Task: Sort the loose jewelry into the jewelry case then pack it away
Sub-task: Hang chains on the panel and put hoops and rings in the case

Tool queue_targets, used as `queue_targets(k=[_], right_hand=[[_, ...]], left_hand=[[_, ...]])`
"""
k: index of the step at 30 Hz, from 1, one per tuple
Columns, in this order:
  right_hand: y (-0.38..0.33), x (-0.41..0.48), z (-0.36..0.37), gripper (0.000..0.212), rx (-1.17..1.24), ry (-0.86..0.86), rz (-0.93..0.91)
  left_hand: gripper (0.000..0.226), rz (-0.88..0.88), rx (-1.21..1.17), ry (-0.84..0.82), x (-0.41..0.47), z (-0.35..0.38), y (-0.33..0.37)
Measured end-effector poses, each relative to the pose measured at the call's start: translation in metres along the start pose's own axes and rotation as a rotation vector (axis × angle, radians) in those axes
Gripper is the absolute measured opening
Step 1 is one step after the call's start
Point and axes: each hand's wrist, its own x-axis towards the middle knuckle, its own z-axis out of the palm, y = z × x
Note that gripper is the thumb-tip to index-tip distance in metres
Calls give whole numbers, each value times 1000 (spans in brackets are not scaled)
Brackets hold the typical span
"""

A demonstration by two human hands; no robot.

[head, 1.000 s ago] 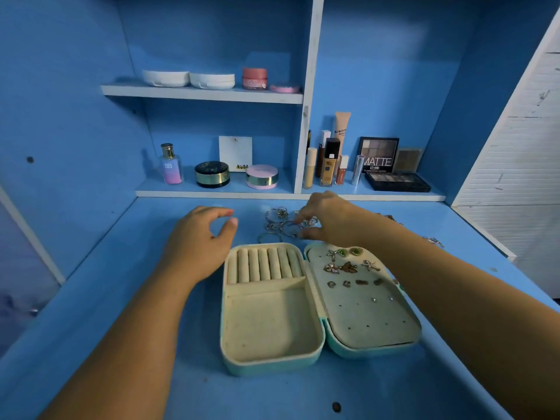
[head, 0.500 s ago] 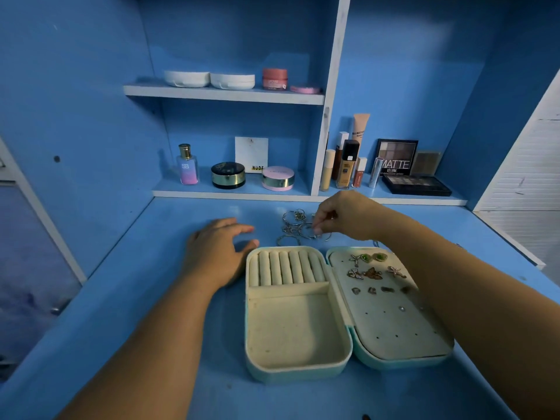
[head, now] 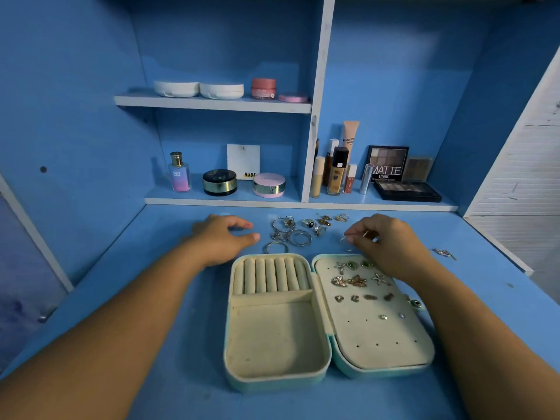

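1. Pinching a thin silver piece (head: pixel 343 238), the right hand (head: pixel 386 242) hovers over the upper right corner of the jewelry case (head: pixel 274 381).
2. The left hand (head: pixel 222 237) rests on the desk (head: pixel 121 298), fingers relaxed — holding nothing.
3. The case lies open at lower centre; earrings (head: pixel 357 281) stud its right panel.
4. Loose rings and hoops (head: pixel 292 233) lie between the hands, just beyond the case.
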Motion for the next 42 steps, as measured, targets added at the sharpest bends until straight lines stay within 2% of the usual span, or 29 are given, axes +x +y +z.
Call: queue_targets(k=[4,9,12,19,25,28,34,38,42], right_hand=[[2,4,4,3,24,45,-49],[5,6,4,8,42,80,-84],[8,6,6,8,48,80,-98],[2,2,7,9,73,77,-134],[-2,-1,4,11,68,80,-125],[-3,-1,4,11,61,85,-131],[-5,-3,4,11,46,101,-173],[-8,-5,2,12,33,93,-207],[-17,-11,-4,11,33,73,-232]], left_hand=[[17,285,156,-55,19,17,36],[37,421,428,-142,34,38,68],[35,422,490,-155,38,44,71],[34,337,400,-250,37,45,74],[36,298,587,-322,34,45,88],[23,324,458,-256,30,47,87],[2,383,58,24,3,32,79],[10,376,-129,10,-40,13,72],[16,391,-126,20,-89,-4,60]])
